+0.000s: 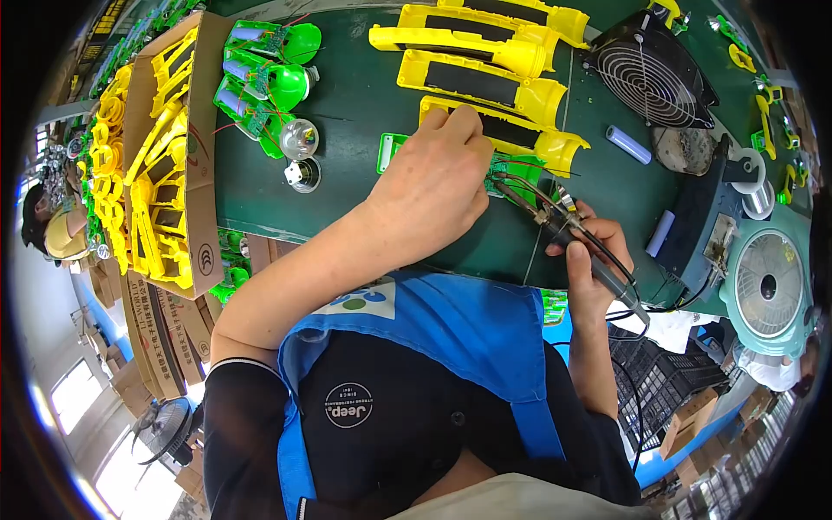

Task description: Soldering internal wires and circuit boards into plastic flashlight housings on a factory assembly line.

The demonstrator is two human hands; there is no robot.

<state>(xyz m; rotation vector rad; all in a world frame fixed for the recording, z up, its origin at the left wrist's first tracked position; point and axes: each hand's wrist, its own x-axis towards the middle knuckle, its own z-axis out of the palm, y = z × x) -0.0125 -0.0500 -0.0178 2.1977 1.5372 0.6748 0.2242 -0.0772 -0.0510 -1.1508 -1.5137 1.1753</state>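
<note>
Left hand (431,182) seemingly pinches green circuit board (513,170); right hand (596,256) grips soldering iron (572,238).

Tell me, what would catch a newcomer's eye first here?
Bright yellow plastic housings lie in a row at the top of the dark green table. Below them, the left hand presses on a green circuit board while the right hand holds a soldering iron to it. A cardboard box of yellow parts sits at left.
</note>
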